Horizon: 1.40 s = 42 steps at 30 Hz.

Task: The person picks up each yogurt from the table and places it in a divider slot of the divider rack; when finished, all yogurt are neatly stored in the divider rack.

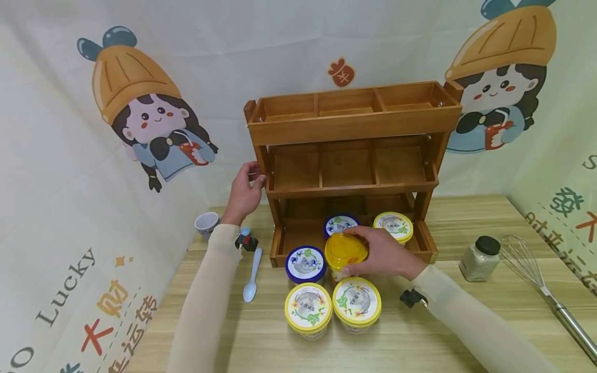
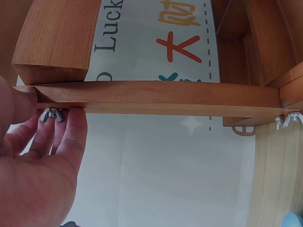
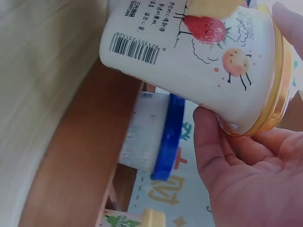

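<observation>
A wooden three-tier shelf [image 1: 354, 122] stands against the backdrop. My left hand [image 1: 246, 190] grips its left side post [image 2: 165, 98], the thumb on one face and fingers round by a wing nut [image 2: 51, 114]. My right hand [image 1: 384, 253] holds a yogurt cup [image 3: 194, 61] by its yellow lid [image 1: 344, 249], in front of the bottom tier. The cup is white with strawberry and peach drawings. Behind it, a blue-lidded cup [image 1: 340, 225] and a yellow-lidded cup [image 1: 394, 226] sit in the bottom tier.
Before the shelf stand another blue-lidded cup [image 1: 305, 263] and two yellow-lidded cups, one left [image 1: 308, 306] and one right [image 1: 356, 300]. A blue spoon [image 1: 252, 277] and small cup [image 1: 207, 223] lie left. At right are a black-capped jar [image 1: 480, 260] and a whisk [image 1: 545, 290].
</observation>
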Tool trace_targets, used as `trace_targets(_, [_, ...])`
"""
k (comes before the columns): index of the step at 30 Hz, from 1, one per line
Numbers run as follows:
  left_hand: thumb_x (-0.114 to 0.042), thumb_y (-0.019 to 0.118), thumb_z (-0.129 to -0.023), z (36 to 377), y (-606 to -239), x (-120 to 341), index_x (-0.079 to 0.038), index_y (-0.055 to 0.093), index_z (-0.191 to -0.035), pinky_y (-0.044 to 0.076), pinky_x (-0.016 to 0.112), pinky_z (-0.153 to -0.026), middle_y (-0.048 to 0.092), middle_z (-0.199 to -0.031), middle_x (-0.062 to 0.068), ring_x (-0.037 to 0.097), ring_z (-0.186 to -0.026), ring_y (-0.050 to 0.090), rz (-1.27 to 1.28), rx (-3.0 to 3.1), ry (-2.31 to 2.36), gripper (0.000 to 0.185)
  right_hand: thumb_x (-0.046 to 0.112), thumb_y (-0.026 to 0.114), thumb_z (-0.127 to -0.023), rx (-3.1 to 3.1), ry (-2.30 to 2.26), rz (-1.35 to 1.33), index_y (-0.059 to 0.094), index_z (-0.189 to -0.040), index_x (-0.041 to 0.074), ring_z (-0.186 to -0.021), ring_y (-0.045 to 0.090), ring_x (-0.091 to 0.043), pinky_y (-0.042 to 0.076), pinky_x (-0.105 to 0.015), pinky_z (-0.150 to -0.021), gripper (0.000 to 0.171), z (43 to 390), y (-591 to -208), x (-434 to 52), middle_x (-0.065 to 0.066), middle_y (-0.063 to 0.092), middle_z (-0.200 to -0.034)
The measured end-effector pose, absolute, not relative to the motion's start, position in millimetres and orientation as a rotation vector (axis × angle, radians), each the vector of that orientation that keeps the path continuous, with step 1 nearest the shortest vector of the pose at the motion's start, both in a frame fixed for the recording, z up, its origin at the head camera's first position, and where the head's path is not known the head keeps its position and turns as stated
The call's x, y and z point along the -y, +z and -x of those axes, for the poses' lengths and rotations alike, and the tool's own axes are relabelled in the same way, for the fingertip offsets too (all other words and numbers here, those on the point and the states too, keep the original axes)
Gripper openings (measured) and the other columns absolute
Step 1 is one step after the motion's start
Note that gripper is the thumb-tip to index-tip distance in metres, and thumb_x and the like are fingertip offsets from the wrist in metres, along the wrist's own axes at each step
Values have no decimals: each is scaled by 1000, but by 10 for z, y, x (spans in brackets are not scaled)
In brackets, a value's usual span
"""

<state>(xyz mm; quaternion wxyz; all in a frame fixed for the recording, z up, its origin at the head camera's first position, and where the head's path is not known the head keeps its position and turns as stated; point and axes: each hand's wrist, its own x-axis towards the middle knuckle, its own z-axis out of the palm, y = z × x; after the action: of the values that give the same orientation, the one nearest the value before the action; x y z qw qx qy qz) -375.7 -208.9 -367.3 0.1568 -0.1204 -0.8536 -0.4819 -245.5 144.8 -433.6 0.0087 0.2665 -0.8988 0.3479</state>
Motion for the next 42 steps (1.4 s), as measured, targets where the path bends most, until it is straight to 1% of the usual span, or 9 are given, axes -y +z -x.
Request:
trace_targets(3, [-16, 52, -111, 3753, -3678, 2092, -2, 46, -151, 49, 54, -116, 56, -145, 21, 38, -134, 56, 346, 2443, -1378, 42, 52, 93, -75, 2791, 1110, -830, 59, -148, 13, -111, 67, -20, 57, -42, -100, 89, 2460, -4297, -1465, -5, 71, -137])
trace_targets(7, [-17, 52, -111, 3762, -3682, 2087, -4, 46, -151, 48, 53, -116, 56, -146, 20, 37, -135, 56, 342, 2448, -1376, 43, 53, 91, -78, 2782, 1109, -823, 58, -150, 15, -113, 67, -19, 57, -41, -100, 88, 2464, -4237, -1476, -5, 70, -139])
trace_targets(16, [-19, 53, -111, 3763, -3663, 2089, -4, 46, -151, 48, 53, -117, 56, -147, 19, 36, -136, 55, 334, 2450, -1381, 43, 43, 94, -78, 2697, 1205, -875, 57, -149, 10, -110, 67, -20, 59, -39, -97, 87, 2492, -4052, -1424, -6, 70, -135])
trace_targets(21, [-19, 53, -112, 3761, -3653, 2083, -5, 46, -152, 47, 53, -117, 55, -147, 18, 35, -137, 55, 324, 2454, -1381, 43, 45, 94, -78, 2680, 1222, -862, 55, -152, 11, -114, 66, -20, 59, -41, -101, 91, 2502, -3940, -1363, -4, 67, -141])
trace_targets(29, [-17, 53, -111, 3758, -3650, 2081, -4, 46, -151, 48, 53, -116, 56, -146, 19, 36, -136, 56, 341, 2444, -1374, 42, 44, 95, -77, 2643, 1245, -888, 54, -152, 12, -117, 66, -21, 59, -42, -102, 92, 2558, -3787, -1243, -4, 65, -141])
trace_targets(35, [-14, 53, -111, 3757, -3653, 2090, -1, 48, -149, 51, 53, -112, 57, -143, 22, 38, -133, 58, 371, 2423, -1356, 41, 40, 95, -77, 2602, 1285, -906, 53, -154, 13, -121, 65, -22, 57, -45, -105, 92, 2637, -3742, -1124, -3, 64, -143])
trace_targets(42, [-15, 53, -111, 3751, -3674, 2101, -1, 47, -149, 52, 52, -112, 57, -144, 21, 37, -134, 58, 366, 2437, -1374, 41, 38, 96, -77, 2561, 1305, -929, 52, -154, 10, -124, 64, -24, 56, -46, -109, 93, 2722, -3786, -928, -5, 62, -146])
